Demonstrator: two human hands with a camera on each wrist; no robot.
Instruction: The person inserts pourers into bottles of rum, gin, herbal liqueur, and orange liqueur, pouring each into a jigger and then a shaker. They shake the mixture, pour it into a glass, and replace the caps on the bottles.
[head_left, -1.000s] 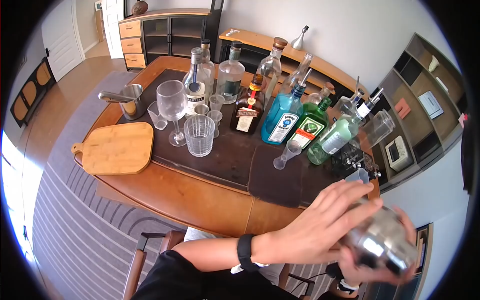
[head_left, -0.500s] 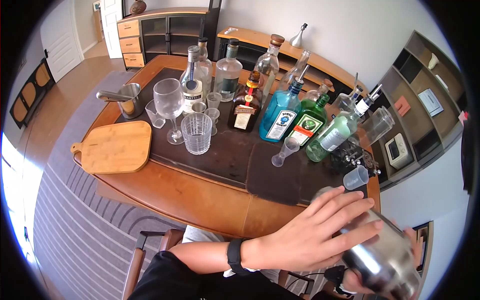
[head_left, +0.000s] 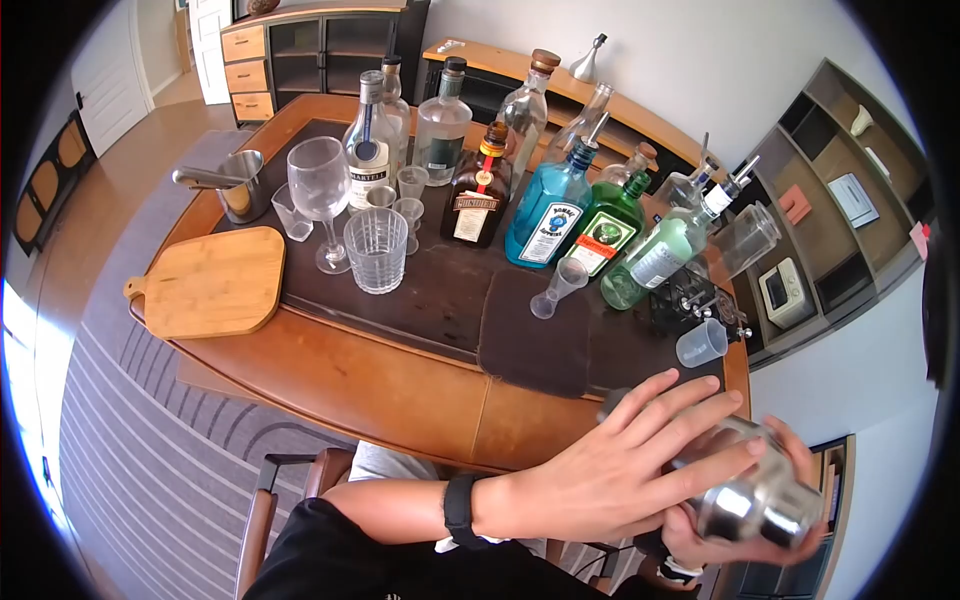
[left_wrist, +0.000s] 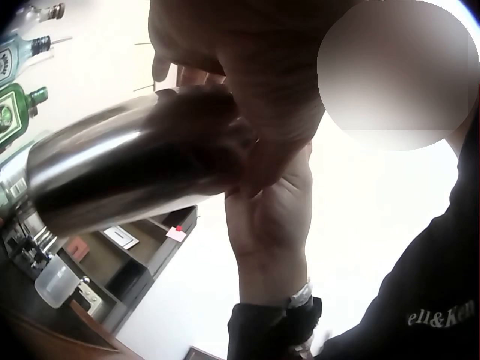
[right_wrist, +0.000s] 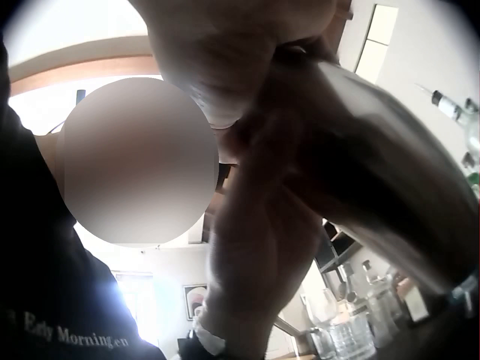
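Note:
A shiny metal cocktail shaker (head_left: 750,497) is held tilted in both hands at the lower right of the head view, in front of the table's near right corner. My left hand (head_left: 640,462) lies over its near side with the fingers spread across the metal. My right hand (head_left: 692,542) grips it from below and the far side, its fingers coming round the edge. In the left wrist view the smooth shaker body (left_wrist: 112,169) points toward the bottles; part of it is hidden by the hands.
A frosted plastic cup (head_left: 702,344) stands near the table's right corner, close beyond the shaker. A clear double-ended jigger (head_left: 560,288) is on the dark mat (head_left: 535,345). Several bottles, including a blue one (head_left: 548,215), line the back. Glasses and a wooden board (head_left: 215,285) are at left.
The shaker swings and changes tilt between frames, blurred in places, with both hands staying on it. The head view has shifted slightly, so the table appears further left and higher.

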